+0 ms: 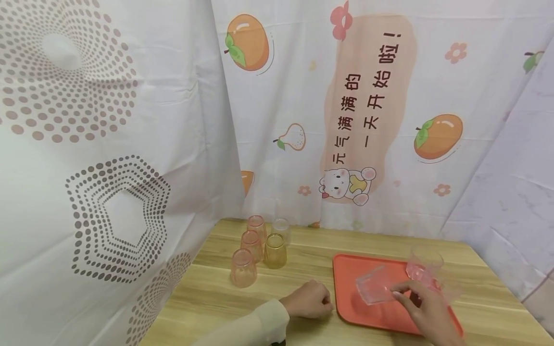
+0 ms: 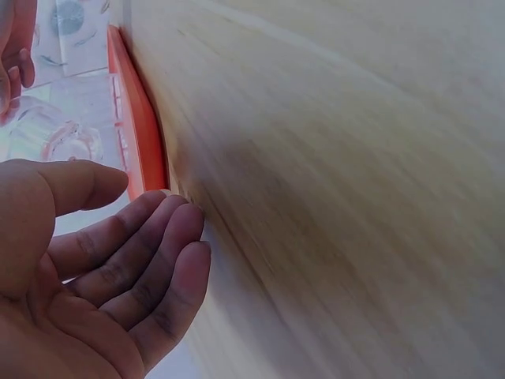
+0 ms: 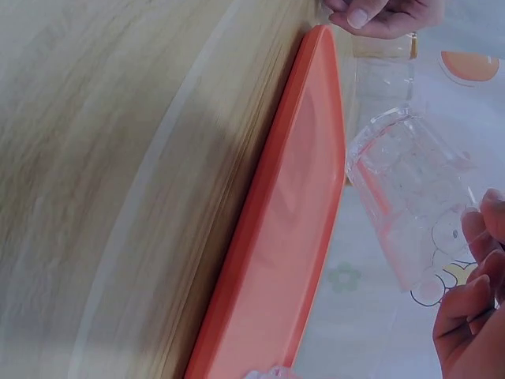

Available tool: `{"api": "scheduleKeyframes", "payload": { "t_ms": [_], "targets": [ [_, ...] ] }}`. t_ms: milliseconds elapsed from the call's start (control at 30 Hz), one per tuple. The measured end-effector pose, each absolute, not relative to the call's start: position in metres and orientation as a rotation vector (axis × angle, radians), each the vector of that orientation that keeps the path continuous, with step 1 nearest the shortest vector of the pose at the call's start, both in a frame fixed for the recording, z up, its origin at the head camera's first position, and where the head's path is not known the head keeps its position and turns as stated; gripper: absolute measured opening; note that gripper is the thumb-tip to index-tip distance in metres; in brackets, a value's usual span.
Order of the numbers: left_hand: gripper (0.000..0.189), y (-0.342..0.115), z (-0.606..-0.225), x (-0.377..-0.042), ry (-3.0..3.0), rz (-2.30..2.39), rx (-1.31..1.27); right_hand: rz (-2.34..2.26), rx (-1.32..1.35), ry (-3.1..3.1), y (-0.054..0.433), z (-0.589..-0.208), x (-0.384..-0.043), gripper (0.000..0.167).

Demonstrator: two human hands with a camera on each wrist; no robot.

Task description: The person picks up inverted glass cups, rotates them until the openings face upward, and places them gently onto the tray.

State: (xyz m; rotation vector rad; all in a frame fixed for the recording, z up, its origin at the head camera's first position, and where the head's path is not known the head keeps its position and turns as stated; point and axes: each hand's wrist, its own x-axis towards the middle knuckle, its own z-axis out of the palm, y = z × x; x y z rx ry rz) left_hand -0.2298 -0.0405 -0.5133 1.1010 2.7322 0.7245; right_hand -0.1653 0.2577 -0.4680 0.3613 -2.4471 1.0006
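Observation:
My right hand (image 1: 426,307) pinches a clear drinking glass (image 1: 374,287) at one end, between thumb and fingers, and holds it tilted over the red-orange tray (image 1: 368,323). The right wrist view shows that glass (image 3: 410,189) lifted off the tray, with the fingers (image 3: 465,308) at its end. My left hand (image 1: 308,300) is low over the table beside the tray's left edge. Its fingers (image 2: 185,276) are loosely curled with nothing in them, as the left wrist view shows. At the tray's right side are other see-through glasses (image 1: 421,274), pinkish and clear, partly behind the right hand.
Several glasses stand upside down on the wooden table (image 1: 216,298) at the left: pink ones (image 1: 244,269), a yellow one (image 1: 275,252) and a clear one (image 1: 282,229). A printed curtain (image 1: 294,192) hangs behind the table, and a dotted one (image 1: 182,158) along its left side.

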Motion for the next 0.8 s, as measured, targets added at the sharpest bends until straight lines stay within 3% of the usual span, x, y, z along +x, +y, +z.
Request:
{"api": "scheduleKeyframes", "payload": {
  "t_ms": [467,800],
  "targets": [
    [0.049,-0.029,-0.515,-0.229,2.742,0.706,1.084,0.933,0.458,-2.368,0.273,-0.471,-0.163,0.02],
    [0.052,-0.024,-0.513,-0.228,2.758,0.698,1.075,0.842,0.571,-2.269,0.284,-0.477,-0.164,0.042]
  ]
}}
